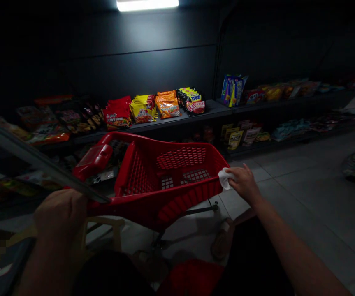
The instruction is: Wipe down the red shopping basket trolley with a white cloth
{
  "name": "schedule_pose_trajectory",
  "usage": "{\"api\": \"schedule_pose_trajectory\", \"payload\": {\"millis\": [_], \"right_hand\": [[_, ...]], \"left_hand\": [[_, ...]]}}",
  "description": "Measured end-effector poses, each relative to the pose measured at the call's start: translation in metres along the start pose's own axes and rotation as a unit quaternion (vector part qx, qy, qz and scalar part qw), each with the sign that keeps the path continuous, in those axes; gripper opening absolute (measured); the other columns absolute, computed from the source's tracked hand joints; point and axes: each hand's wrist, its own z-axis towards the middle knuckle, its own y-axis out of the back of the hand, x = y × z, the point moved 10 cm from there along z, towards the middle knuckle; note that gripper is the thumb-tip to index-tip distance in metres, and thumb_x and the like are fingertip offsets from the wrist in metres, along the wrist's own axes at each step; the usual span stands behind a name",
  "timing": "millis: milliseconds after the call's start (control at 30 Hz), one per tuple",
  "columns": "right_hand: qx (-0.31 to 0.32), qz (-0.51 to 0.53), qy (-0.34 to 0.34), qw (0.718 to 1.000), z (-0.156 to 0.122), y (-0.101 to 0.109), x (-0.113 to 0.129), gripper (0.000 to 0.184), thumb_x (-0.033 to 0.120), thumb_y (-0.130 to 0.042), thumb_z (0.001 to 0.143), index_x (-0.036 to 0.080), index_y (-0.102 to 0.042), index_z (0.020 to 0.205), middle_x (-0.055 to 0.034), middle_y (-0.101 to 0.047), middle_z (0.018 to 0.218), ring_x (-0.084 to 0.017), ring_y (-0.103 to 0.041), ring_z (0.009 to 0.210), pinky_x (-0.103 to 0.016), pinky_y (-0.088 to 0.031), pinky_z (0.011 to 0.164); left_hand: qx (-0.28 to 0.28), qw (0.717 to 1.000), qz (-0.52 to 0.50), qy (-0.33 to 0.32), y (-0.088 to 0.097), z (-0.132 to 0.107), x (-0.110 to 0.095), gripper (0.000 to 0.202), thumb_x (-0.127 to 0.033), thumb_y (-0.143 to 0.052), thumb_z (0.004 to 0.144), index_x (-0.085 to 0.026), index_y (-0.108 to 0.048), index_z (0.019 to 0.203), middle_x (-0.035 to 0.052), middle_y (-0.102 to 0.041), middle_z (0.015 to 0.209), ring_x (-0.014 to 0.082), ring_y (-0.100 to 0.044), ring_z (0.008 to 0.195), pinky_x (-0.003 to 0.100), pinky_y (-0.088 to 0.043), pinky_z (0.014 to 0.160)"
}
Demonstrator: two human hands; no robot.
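A red plastic shopping cart stands tilted in front of me, its basket holding nothing I can see. My right hand is closed on a small white cloth and presses it against the cart's right rim. At the lower left, my left hand is a fist gripping the near end of the cart by a grey metal bar that slants up to the left. The red handle of the cart sits at its left side.
Dark shelves along the wall carry snack and noodle packets, with more on the lower shelf and to the right. Grey tiled floor spreads to the right. A beige stool frame and a sandalled foot are below the cart.
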Motion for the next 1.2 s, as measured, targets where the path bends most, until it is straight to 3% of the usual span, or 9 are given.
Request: {"api": "schedule_pose_trajectory", "payload": {"millis": [67, 167, 367, 467, 600, 733, 833, 933, 1200], "right_hand": [[0.016, -0.017, 0.012, 1.0, 0.006, -0.002, -0.002, 0.034, 0.015, -0.055, 0.076, 0.02, -0.064, 0.109, -0.0077, -0.072, 0.107, -0.025, -0.065, 0.103, -0.055, -0.028, 0.114], [0.031, 0.0, 0.05, 0.998, 0.021, -0.017, 0.04, 0.033, 0.012, -0.054, 0.073, 0.018, -0.064, 0.103, -0.0084, -0.072, 0.102, -0.026, -0.064, 0.099, -0.049, -0.035, 0.109], [0.003, 0.15, 0.139, 0.979, 0.048, -0.043, 0.231, 0.029, 0.006, -0.057, 0.078, 0.019, -0.063, 0.102, -0.0062, -0.071, 0.097, -0.023, -0.061, 0.091, -0.036, -0.044, 0.085], [-0.003, 0.175, 0.137, 0.975, 0.06, -0.046, 0.303, 0.022, 0.006, -0.058, 0.083, 0.022, -0.062, 0.098, -0.0042, -0.07, 0.09, -0.023, -0.059, 0.086, -0.037, -0.042, 0.08], [0.009, 0.201, 0.174, 0.964, 0.068, -0.04, 0.348, 0.024, 0.012, -0.06, 0.089, 0.022, -0.059, 0.111, -0.0052, -0.07, 0.103, -0.023, -0.059, 0.093, -0.037, -0.043, 0.084], [0.03, 0.211, 0.214, 0.953, 0.071, -0.04, 0.363, 0.023, 0.016, -0.058, 0.092, 0.022, -0.058, 0.114, -0.0053, -0.069, 0.103, -0.022, -0.06, 0.097, -0.037, -0.044, 0.086], [0.04, 0.204, 0.23, 0.951, 0.068, -0.048, 0.346, 0.028, 0.016, -0.063, 0.088, 0.022, -0.058, 0.115, -0.0045, -0.069, 0.102, -0.021, -0.06, 0.094, -0.036, -0.044, 0.084], [0.032, 0.177, 0.219, 0.959, 0.059, -0.055, 0.287, 0.034, 0.013, -0.066, 0.084, 0.022, -0.059, 0.116, -0.0049, -0.071, 0.103, -0.022, -0.062, 0.092, -0.036, -0.045, 0.083], [0.002, 0.105, 0.115, 0.988, 0.014, -0.023, 0.019, 0.026, 0.019, -0.061, 0.085, 0.025, -0.064, 0.11, -0.0081, -0.071, 0.111, -0.025, -0.065, 0.106, -0.045, -0.047, 0.097]], "left_hand": [[-0.007, 0.998, 0.059, -0.016, 0.003, 0.004, -0.01, 0.034, -0.029, -0.04, 0.089, -0.022, -0.05, 0.057, 0.0073, -0.06, 0.062, 0.0232, -0.055, 0.069, 0.03, -0.029, 0.06], [0.005, 0.997, 0.08, -0.015, 0.008, 0.01, -0.025, 0.039, -0.026, -0.035, 0.092, -0.022, -0.053, 0.057, 0.0065, -0.063, 0.061, 0.0211, -0.058, 0.067, 0.031, -0.036, 0.065], [-0.04, 0.995, 0.086, 0.02, 0.026, 0.01, -0.041, 0.046, -0.025, -0.031, 0.097, -0.022, -0.055, 0.057, 0.0074, -0.065, 0.06, 0.0212, -0.06, 0.064, 0.033, -0.041, 0.071], [-0.042, 0.995, 0.082, 0.028, 0.026, 0.011, -0.041, 0.048, -0.025, -0.031, 0.097, -0.021, -0.058, 0.058, 0.0073, -0.067, 0.06, 0.0211, -0.06, 0.063, 0.033, -0.041, 0.071], [-0.055, 0.994, 0.087, 0.042, 0.025, 0.013, -0.032, 0.048, -0.026, -0.031, 0.097, -0.021, -0.059, 0.058, 0.0085, -0.069, 0.062, 0.0221, -0.062, 0.067, 0.034, -0.042, 0.072], [-0.07, 0.993, 0.093, 0.034, 0.024, 0.011, -0.029, 0.048, -0.027, -0.032, 0.097, -0.021, -0.055, 0.056, 0.0079, -0.066, 0.059, 0.0221, -0.061, 0.064, 0.034, -0.041, 0.071], [-0.071, 0.996, 0.047, -0.019, 0.024, 0.01, -0.039, 0.045, -0.024, -0.033, 0.096, -0.021, -0.057, 0.058, 0.0066, -0.066, 0.06, 0.0212, -0.062, 0.064, 0.033, -0.043, 0.075], [-0.073, 0.995, -0.011, -0.064, 0.025, 0.01, -0.045, 0.042, -0.023, -0.034, 0.094, -0.022, -0.059, 0.06, 0.0052, -0.067, 0.061, 0.0199, -0.062, 0.064, 0.032, -0.044, 0.075], [-0.05, 0.997, -0.004, -0.064, 0.005, 0.015, -0.018, 0.035, -0.024, -0.038, 0.09, -0.022, -0.062, 0.065, 0.006, -0.07, 0.07, 0.0214, -0.066, 0.077, 0.031, -0.045, 0.076]]}}
